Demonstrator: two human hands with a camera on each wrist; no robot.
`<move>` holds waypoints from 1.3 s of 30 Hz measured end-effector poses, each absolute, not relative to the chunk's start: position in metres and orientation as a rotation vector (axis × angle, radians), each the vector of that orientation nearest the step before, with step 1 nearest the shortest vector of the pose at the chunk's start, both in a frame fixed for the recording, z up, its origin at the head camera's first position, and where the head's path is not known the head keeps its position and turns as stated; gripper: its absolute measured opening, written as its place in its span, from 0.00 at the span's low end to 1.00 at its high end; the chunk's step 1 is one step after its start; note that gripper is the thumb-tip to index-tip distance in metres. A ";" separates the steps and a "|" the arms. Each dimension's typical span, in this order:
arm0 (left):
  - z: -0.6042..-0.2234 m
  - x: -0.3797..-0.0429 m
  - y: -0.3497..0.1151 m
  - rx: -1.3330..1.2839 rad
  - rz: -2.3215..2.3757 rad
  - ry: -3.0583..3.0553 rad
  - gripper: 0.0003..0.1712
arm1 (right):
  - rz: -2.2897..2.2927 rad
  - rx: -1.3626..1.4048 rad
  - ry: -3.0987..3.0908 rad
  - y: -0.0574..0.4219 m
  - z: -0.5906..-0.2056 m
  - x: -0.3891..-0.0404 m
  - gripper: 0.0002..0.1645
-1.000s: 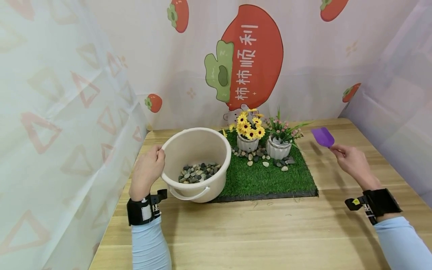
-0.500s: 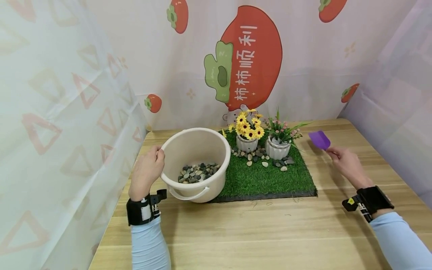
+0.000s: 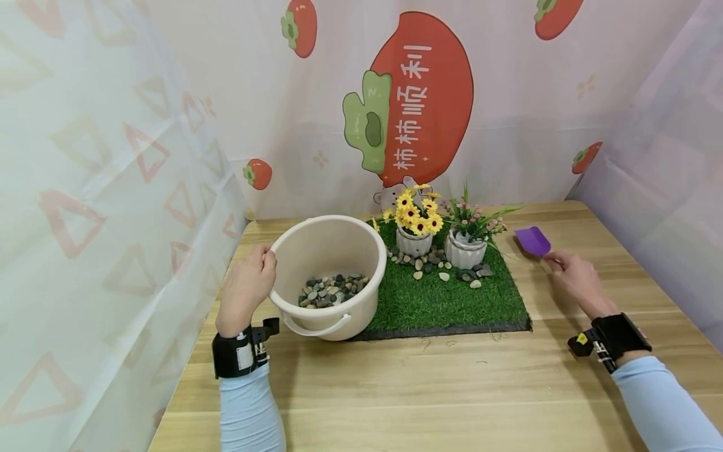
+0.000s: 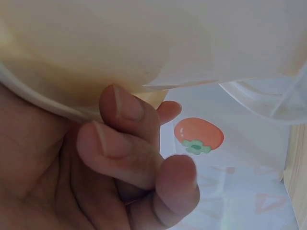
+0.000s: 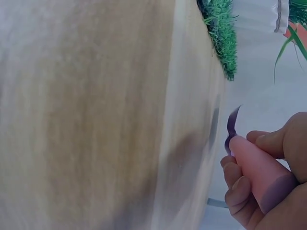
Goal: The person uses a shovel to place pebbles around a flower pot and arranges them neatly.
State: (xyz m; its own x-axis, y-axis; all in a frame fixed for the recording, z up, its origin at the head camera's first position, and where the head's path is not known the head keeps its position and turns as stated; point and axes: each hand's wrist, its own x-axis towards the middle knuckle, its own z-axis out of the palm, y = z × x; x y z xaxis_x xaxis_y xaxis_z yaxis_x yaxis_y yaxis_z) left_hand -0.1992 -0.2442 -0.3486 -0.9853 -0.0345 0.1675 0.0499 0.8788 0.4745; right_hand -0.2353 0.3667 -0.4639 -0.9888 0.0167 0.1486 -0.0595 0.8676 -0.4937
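Observation:
A cream bucket point(image 3: 361, 307) stands at the left, tilted towards me, with pebbles point(image 3: 333, 290) in its bottom and its white handle hanging at the front. At its left rim, my left hand point(image 3: 251, 282) grips the edge; in the left wrist view the curled fingers point(image 4: 124, 148) lie against the outer wall. On the right, my right hand point(image 3: 576, 279) holds a small shovel point(image 3: 533, 241) low over the table. The shovel has a purple blade, and the right wrist view shows its pink handle point(image 5: 256, 167) within my curled fingers.
Right of the bucket lies an artificial grass mat point(image 3: 452, 307). On it stand a pot of yellow flowers point(image 3: 415, 242) and a pot of pink flowers point(image 3: 465, 251), with loose stones point(image 3: 429, 258) around them. Patterned curtains point(image 3: 316, 125) enclose the wooden table point(image 3: 429, 402).
My right hand has moved down and slightly left, bringing the shovel closer to the table beside the mat. The left hand and the bucket have stayed in place.

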 end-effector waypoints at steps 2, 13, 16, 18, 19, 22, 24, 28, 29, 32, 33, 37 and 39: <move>-0.348 -0.199 -0.244 -0.010 -0.734 -2.880 0.30 | 0.761 0.027 -2.896 0.366 -0.466 -0.236 0.21; -0.350 -0.201 -0.244 0.007 -0.725 -2.894 0.31 | 0.723 0.056 -2.868 0.366 -0.473 -0.238 0.19; -0.349 -0.201 -0.244 0.006 -0.735 -2.898 0.31 | 0.726 0.049 -2.883 0.365 -0.473 -0.238 0.19; -0.349 -0.201 -0.244 0.009 -0.740 -2.898 0.32 | 0.724 0.046 -2.899 0.365 -0.472 -0.238 0.19; -0.349 -0.201 -0.244 0.009 -0.744 -2.897 0.31 | 0.721 0.046 -2.909 0.365 -0.471 -0.238 0.19; -0.349 -0.201 -0.244 0.008 -0.746 -2.894 0.31 | 0.709 0.048 -2.940 0.364 -0.470 -0.238 0.19; -0.349 -0.201 -0.244 0.007 -0.747 -2.896 0.31 | 0.700 0.055 -2.965 0.364 -0.469 -0.237 0.19; -0.350 -0.202 -0.241 0.000 -0.751 -2.899 0.31 | 0.675 0.073 -2.997 0.368 -0.466 -0.235 0.20; -0.350 -0.202 -0.240 -0.002 -0.750 -2.900 0.31 | 0.667 0.079 -3.002 0.369 -0.466 -0.234 0.20; -0.349 -0.204 -0.239 -0.014 -0.756 -2.903 0.31 | 0.635 0.107 -3.019 0.371 -0.465 -0.232 0.20; -0.348 -0.204 -0.240 -0.018 -0.762 -2.905 0.31 | 0.629 0.120 -3.027 0.371 -0.464 -0.232 0.20; -0.347 -0.203 -0.243 -0.004 -0.776 -2.923 0.32 | 0.593 0.123 -3.048 0.367 -0.459 -0.232 0.22; -0.346 -0.201 -0.245 0.003 -0.772 -2.930 0.32 | 0.576 0.086 -3.019 0.366 -0.450 -0.232 0.22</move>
